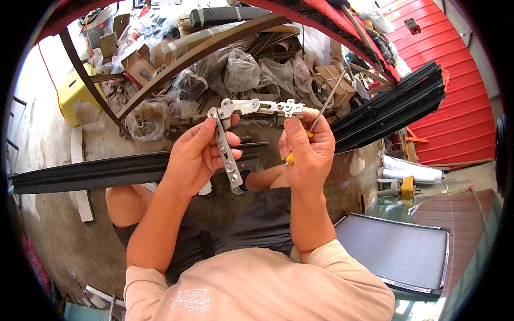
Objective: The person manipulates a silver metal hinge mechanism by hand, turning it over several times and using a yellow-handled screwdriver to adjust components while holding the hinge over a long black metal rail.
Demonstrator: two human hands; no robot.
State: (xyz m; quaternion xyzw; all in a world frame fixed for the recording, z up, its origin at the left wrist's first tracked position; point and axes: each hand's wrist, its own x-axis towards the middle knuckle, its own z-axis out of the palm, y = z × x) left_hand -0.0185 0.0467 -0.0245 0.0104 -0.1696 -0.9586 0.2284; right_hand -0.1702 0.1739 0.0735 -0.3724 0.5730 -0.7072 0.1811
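Between my two hands is a jointed metal window hinge (248,107), raised above my lap. One of its arms runs across from hand to hand, and a second arm with a row of holes hangs down beside my left fingers. My left hand (194,151) is closed around the joint at the hinge's left end, thumb on top. My right hand (310,152) pinches the hinge's right end under its thumb. That same hand also holds a screwdriver (331,97) with a yellow handle, its shaft tilted up to the right. Part of the handle is hidden by my fingers.
A long black metal profile (96,172) lies to the left, and several more black profiles (393,107) are stacked at the right. Ahead are a red frame (316,22) and a heap of plastic bags (241,69). A framed mesh screen (393,249) lies at the lower right.
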